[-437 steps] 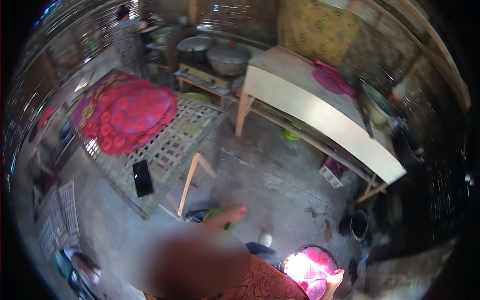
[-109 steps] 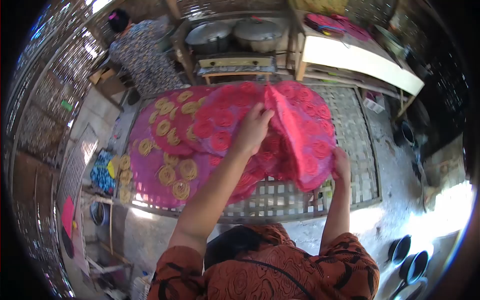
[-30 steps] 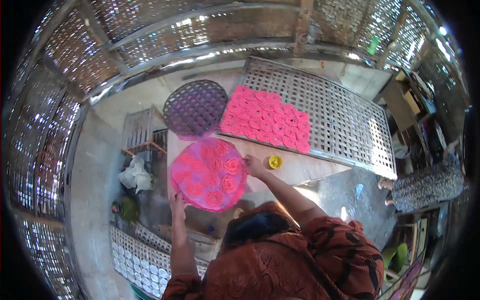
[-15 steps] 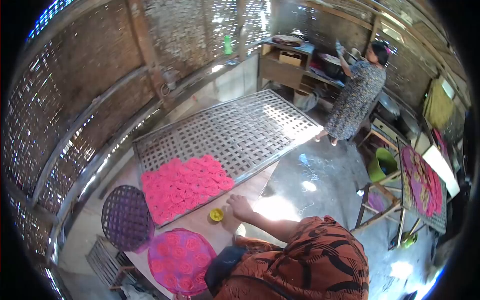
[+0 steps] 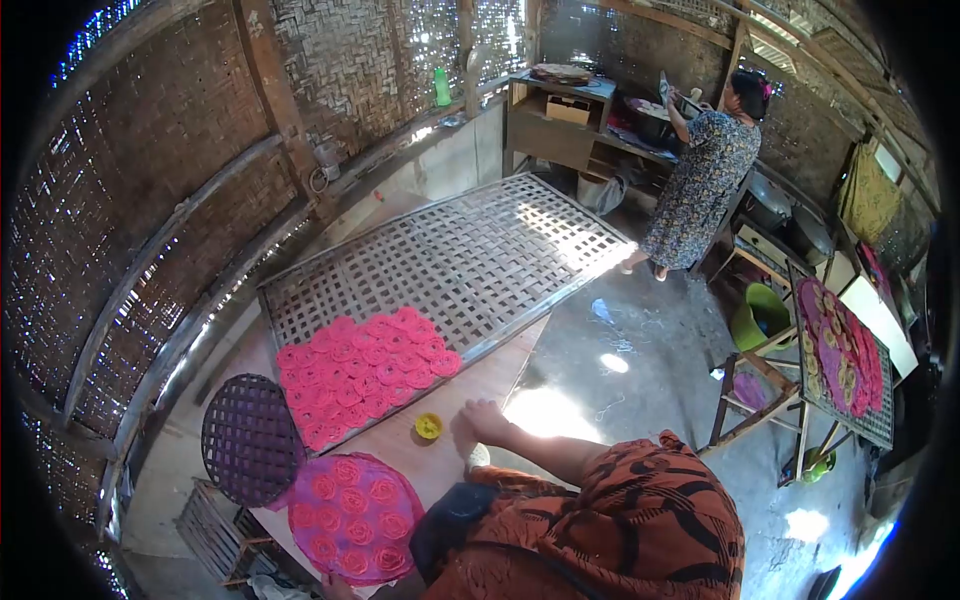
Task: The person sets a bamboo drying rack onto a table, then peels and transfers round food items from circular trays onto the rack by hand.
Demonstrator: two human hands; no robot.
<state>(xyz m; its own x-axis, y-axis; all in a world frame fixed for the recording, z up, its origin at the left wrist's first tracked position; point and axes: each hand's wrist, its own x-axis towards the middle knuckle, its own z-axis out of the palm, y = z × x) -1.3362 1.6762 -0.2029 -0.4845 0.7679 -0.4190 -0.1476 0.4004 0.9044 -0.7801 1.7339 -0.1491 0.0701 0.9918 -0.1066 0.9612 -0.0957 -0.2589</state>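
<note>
My right hand (image 5: 486, 422) rests at the edge of the wooden table (image 5: 500, 375), its fingers loosely extended and nothing visible in them. Just left of it stands a small yellow bowl (image 5: 428, 426) with yellow contents. At the bottom edge, a sliver of my left hand (image 5: 338, 589) shows by the rim of a round purple-pink tray; its fingers are hidden. On that round tray (image 5: 340, 468) lie several pink coiled rosettes (image 5: 355, 500). More pink rosettes (image 5: 365, 370) cover the near end of a large woven bamboo rack (image 5: 440, 255).
A dark purple round woven tray (image 5: 252, 440) lies at the left. Across the room a person (image 5: 705, 180) in a patterned dress stands by a counter (image 5: 550, 140). On the right are a green bucket (image 5: 760, 316) and a slanted rack (image 5: 885, 415) bearing coloured rosettes.
My right hand has shifted slightly, drawing a little away from the yellow bowl. A bit of my left hand now shows beside the round tray. The view has tilted slightly; the co-worker's hand is lower.
</note>
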